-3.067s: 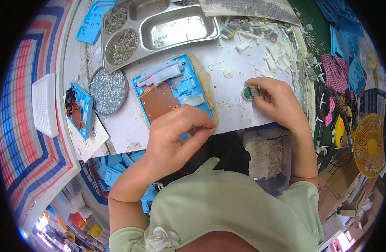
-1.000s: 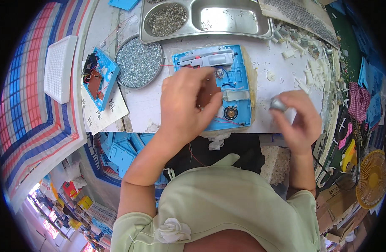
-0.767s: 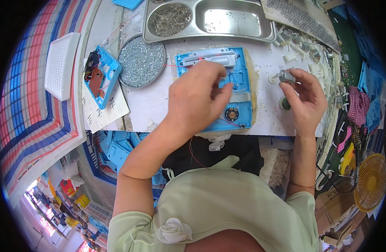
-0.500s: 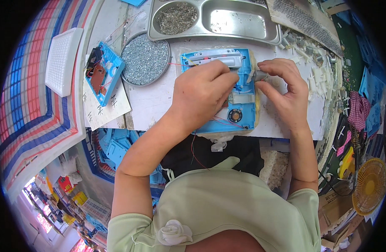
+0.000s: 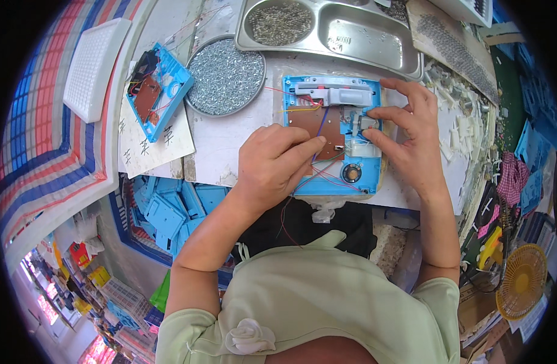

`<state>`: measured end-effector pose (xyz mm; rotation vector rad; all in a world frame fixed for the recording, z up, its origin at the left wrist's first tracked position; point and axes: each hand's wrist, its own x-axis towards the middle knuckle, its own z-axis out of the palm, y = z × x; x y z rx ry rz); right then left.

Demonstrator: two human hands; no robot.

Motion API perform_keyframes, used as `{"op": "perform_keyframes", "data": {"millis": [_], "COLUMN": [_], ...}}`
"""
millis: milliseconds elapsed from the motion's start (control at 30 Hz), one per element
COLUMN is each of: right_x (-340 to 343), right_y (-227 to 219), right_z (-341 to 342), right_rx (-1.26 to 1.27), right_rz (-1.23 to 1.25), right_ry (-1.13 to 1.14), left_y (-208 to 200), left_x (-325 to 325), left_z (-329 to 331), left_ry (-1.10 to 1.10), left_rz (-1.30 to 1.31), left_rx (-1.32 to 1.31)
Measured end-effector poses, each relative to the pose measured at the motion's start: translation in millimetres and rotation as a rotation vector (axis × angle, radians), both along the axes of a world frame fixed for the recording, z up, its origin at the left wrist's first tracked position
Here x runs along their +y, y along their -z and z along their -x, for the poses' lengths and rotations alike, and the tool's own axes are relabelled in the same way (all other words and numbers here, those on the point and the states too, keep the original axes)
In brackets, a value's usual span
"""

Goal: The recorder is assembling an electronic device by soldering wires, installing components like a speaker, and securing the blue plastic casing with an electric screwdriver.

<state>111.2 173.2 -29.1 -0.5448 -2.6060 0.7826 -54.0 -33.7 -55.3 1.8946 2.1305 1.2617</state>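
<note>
A light-blue plastic housing [image 5: 367,164] lies in front of me, with a brown circuit board [image 5: 302,119], thin wires and a round speaker [image 5: 352,173] inside. My right hand [image 5: 409,130] comes over the housing's right edge. Its thumb and index finger grip a small grey part [image 5: 367,123] set among the fittings right of the board. My left hand [image 5: 275,161] rests over the board's lower left, fingertips pinched together next to a blue wire [image 5: 322,121]. Whether they hold that wire is hidden.
A round dish of small screws [image 5: 225,79] stands to the left, beside a second blue housing [image 5: 161,94] on paper. Behind is a steel compartment tray [image 5: 328,56] with small metal parts. White plastic pieces [image 5: 457,124] lie scattered at the right, below a board of grey pieces [image 5: 451,45].
My right hand has brought the grey part from the housing's right edge to inside it. My left hand has drawn back toward me, uncovering the board. The view has shifted slightly.
</note>
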Motion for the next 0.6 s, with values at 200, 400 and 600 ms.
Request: {"op": "perform_keyframes", "data": {"millis": [200, 400, 600], "right_x": [1.7, -20.3, -20.5], "right_y": [-24.6, -25.4, -14.4], "right_z": [6.5, 59.2, 75.9], "right_rx": [-0.061, 0.143, 0.187], "right_rz": [-0.167, -0.228, -0.181], "right_ry": [-0.048, -0.282, -0.373], "left_y": [3.6, 6.6, 8.6], "left_x": [-0.5, 0.6, 2.0], "left_z": [1.7, -0.8, -3.0], "left_ry": [0.032, -0.005, -0.038], "left_rz": [-0.024, -0.069, -0.112], "left_rx": [-0.042, -0.075, -0.132]}}
